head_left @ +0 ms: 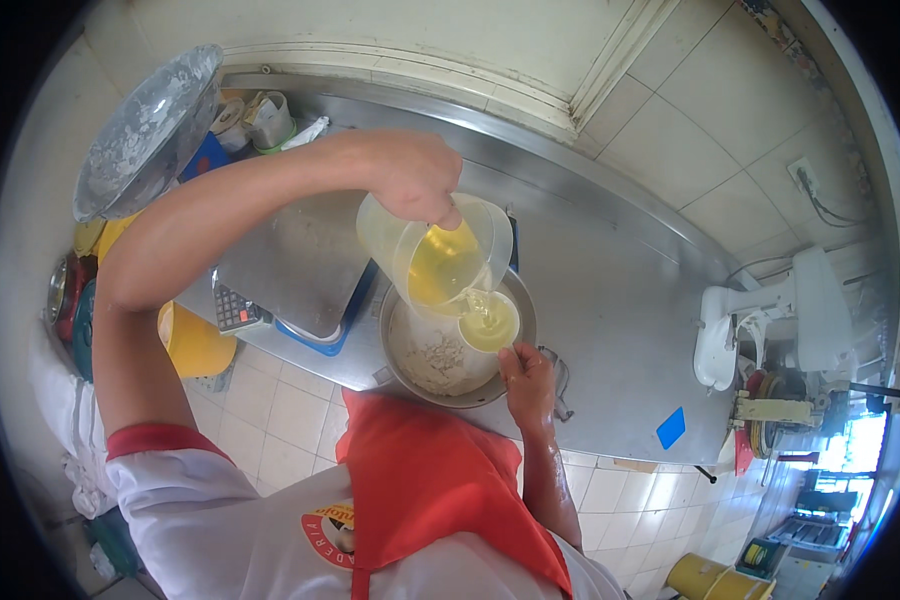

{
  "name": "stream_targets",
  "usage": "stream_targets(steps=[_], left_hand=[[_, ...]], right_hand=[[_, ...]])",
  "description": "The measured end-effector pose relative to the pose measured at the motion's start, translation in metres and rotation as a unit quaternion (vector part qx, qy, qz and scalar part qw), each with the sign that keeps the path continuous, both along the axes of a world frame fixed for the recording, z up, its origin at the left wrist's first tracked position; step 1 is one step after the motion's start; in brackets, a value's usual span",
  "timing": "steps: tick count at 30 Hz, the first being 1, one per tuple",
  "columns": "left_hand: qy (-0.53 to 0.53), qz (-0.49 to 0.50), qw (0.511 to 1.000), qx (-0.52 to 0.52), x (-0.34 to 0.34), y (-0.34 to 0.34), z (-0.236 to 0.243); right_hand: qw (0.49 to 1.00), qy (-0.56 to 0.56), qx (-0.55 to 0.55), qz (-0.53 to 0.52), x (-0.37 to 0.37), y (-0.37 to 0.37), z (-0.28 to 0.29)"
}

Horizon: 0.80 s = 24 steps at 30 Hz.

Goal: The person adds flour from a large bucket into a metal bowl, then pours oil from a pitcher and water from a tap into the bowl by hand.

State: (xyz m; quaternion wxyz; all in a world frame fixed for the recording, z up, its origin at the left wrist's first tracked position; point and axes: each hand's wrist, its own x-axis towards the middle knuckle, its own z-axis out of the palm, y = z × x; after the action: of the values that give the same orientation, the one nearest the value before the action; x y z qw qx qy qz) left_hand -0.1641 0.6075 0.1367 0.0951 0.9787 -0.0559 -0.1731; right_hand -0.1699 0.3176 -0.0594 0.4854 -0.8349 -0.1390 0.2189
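Note:
My left hand [415, 180] is closed on the upper side of a translucent plastic pitcher [378, 230], which is tilted to the right. Clear yellow liquid [440, 262] runs from its lip into a small white cup [514, 322]. That cup is held by the edge in my right hand [527, 378], its fingers pinched together. Both vessels are above a round metal bowl [395, 365]. White, flour-like powder [420, 340] lies in the bowl, with beige crumbs [444, 364] on top. The pitcher's handle is mostly hidden by my left hand.
Left of the bowl stands a scale [315, 275] with a steel platform and keypad. A large floury bowl [150, 135] and small containers [270, 122] are at far left. A blue card [671, 428] lies on the steel counter [610, 300], near a white stand mixer [770, 315].

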Motion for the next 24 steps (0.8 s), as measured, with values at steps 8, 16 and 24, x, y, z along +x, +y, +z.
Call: stream_targets(steps=[8, 16, 24], left_hand=[[0.025, 0.053, 0.989, -0.137, 0.0, 0.028, -0.008], [0.049, 0.125, 0.964, -0.23, -0.001, 0.041, -0.006], [0.042, 0.123, 0.96, -0.247, -0.001, 0.042, -0.006]], right_hand=[[0.999, 0.03, 0.03, -0.009, 0.004, -0.004, 0.017], [0.995, -0.102, -0.021, -0.01, 0.0, -0.002, 0.023], [0.937, -0.339, -0.075, 0.035, -0.004, 0.0, 0.005]])
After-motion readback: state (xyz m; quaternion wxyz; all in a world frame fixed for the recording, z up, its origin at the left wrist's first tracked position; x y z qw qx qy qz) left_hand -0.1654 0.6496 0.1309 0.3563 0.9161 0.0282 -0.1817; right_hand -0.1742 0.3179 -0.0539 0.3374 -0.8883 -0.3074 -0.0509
